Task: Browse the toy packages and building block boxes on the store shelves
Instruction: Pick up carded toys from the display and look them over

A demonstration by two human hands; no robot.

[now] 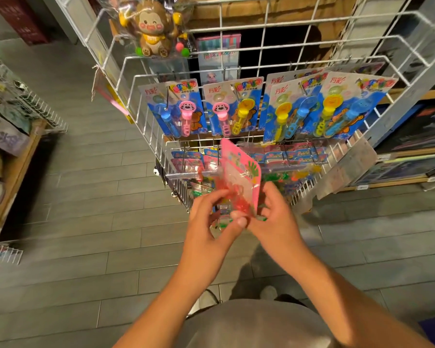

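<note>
Toy shop: carded toys (232,109), wire rack (146,79)

bubble wand cards (232,106) | red brand "方彩" top left | rest unreadable

A pink-backed toy package (239,177) with a clear blister over red pieces stands tilted on edge before the wire rack (161,136), where blue bubble-wand cards (236,106) hang in a row.

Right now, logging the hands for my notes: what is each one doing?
Left hand: holding the pink toy package at its lower edge.
Right hand: holding the same package from the right.
</note>
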